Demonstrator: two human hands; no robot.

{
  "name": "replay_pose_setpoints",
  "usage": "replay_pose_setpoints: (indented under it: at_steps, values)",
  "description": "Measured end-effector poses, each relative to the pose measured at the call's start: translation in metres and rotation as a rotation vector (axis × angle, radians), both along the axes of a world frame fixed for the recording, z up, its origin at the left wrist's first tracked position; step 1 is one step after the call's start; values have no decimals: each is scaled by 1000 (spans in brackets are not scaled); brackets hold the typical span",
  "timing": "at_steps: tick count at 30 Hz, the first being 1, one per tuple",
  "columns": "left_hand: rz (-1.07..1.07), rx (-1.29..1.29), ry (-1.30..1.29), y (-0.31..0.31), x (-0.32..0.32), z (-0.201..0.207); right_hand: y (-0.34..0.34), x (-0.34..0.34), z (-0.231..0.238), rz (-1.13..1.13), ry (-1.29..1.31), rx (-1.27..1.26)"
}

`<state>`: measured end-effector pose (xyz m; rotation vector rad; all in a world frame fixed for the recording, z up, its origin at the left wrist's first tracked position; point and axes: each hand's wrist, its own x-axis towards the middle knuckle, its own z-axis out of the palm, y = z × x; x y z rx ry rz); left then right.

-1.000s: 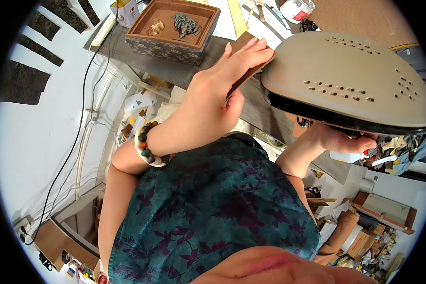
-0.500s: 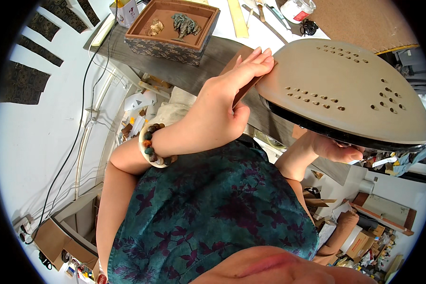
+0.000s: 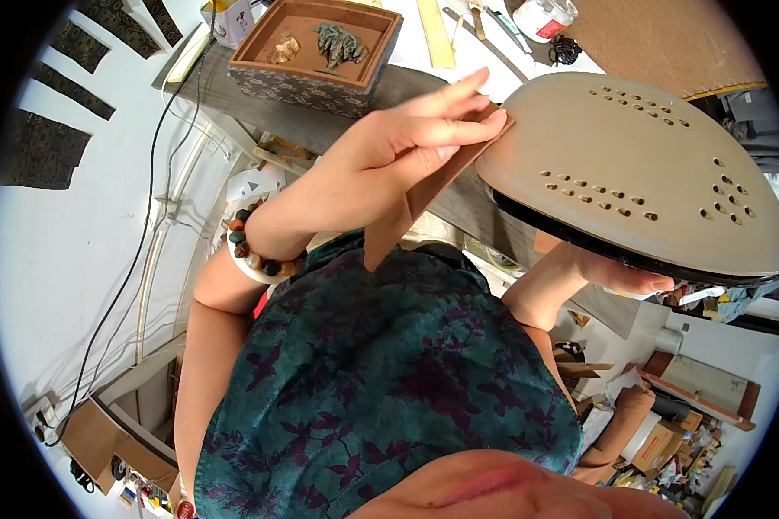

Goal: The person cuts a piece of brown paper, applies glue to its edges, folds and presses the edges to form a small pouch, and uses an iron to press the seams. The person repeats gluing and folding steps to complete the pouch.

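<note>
Your right hand (image 3: pixel 601 270), fingers hidden beneath, grips beige dome (image 3: pixel 614 147) at six o'clock, apparently leaving top exposed; left hand (image 3: pixel 385 160), fingers nearly straight, holds brown sheet (image 3: pixel 441 180) against ten-o'clock edge.

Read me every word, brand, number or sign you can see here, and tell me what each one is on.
I won't copy wording out, but here's where markings show:
White container, upper left: a small written mark on its side.
Jar, top: a red label, any print too small to read.
Cardboard box, lower right: print too small to read.
Tan dome and brown sheet: no lettering visible.
</note>
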<state>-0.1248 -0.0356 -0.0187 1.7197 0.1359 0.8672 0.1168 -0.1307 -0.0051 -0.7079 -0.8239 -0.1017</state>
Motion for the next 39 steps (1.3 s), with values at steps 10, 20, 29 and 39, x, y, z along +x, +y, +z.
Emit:
replay_pose_setpoints:
  at_steps: [10,20,29,39]
  values:
    - [182,1,-144,19,15,-12,3,-6,3,23,-8,-12]
    - [39,-103,39,28,12,-21,6,-6,-1,21,8,20]
    - [284,112,364,26,-5,22,4,34,18,500,-137,-244]
    - [448,387,311,32,-4,11,28,17,17,590,-395,-464]
